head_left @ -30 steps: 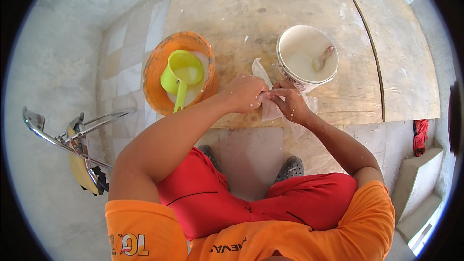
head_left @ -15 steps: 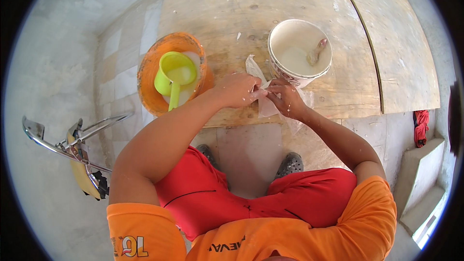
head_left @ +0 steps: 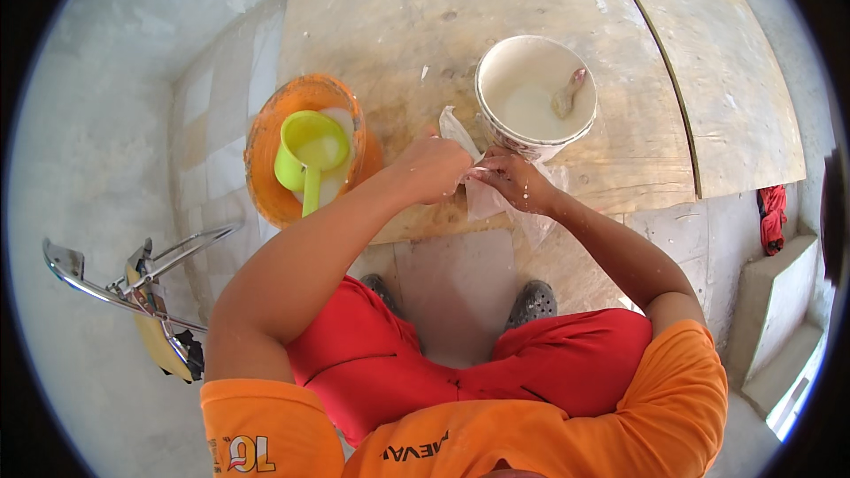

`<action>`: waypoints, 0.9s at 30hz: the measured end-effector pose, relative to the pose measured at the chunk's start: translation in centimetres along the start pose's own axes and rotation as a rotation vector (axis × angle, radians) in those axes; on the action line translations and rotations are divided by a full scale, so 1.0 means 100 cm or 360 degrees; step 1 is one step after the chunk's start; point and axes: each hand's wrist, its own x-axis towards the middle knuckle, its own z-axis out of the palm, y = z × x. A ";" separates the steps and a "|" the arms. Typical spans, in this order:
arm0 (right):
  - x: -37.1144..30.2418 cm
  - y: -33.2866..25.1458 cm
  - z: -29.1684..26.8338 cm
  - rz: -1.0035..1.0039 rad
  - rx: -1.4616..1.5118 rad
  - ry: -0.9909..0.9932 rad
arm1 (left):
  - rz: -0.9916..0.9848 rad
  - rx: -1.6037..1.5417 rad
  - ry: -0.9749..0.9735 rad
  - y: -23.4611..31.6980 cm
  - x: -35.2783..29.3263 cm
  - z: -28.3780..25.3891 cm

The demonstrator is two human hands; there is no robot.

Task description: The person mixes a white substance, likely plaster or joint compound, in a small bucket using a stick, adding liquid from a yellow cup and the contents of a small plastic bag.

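Note:
Both fists meet over the plywood's near edge, gripping a thin, clear plastic bag (head_left: 484, 201) between them. My left hand (head_left: 436, 168) is closed with the knuckles up, and its fingertips are partly hidden. My right hand (head_left: 515, 181) pinches the bag's gathered part between thumb and fingers. Loose plastic hangs below the right hand, and a whitish strip of it (head_left: 456, 128) sticks up beyond the left. Just behind my right hand stands a white bucket (head_left: 492, 119) of pale liquid, with a brush (head_left: 568, 95) leaning inside.
To the left, an orange bucket (head_left: 263, 137) holds whitish liquid and a lime-green dipper (head_left: 292, 159). Both buckets stand by the plywood sheet (head_left: 390, 18). A metal-framed folding chair (head_left: 146, 301) lies at the far left. Red cloth (head_left: 772, 217) lies near a concrete step (head_left: 770, 301) at right.
My hands have drawn closer together on the plastic bag, and the left has turned so its knuckles cover more of it. The view has shifted slightly.

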 end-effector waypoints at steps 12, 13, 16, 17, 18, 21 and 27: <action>0.004 0.001 0.008 0.0079 -0.0011 0.0095 | -0.0113 -0.0835 0.0500 -0.003 -0.011 0.010; 0.005 -0.002 0.008 0.0094 -0.0020 0.0090 | -0.0118 -0.0877 0.0506 -0.003 -0.011 0.011; 0.004 -0.005 0.006 0.0089 -0.0082 0.0083 | -0.0149 -0.1065 0.0297 -0.005 -0.008 0.010; 0.004 -0.004 0.005 0.0054 -0.0128 0.0087 | -0.0117 -0.1135 0.0255 -0.006 -0.007 0.011; 0.003 -0.003 0.005 0.0019 -0.0173 0.0090 | -0.0086 -0.1204 0.0212 -0.007 -0.006 0.013; 0.001 -0.005 0.011 0.0018 -0.0323 0.0206 | -0.0033 -0.1413 0.0178 -0.011 -0.007 0.021; 0.004 -0.012 0.008 0.0051 -0.0285 0.0212 | -0.0116 -0.1541 0.0220 -0.011 -0.010 0.025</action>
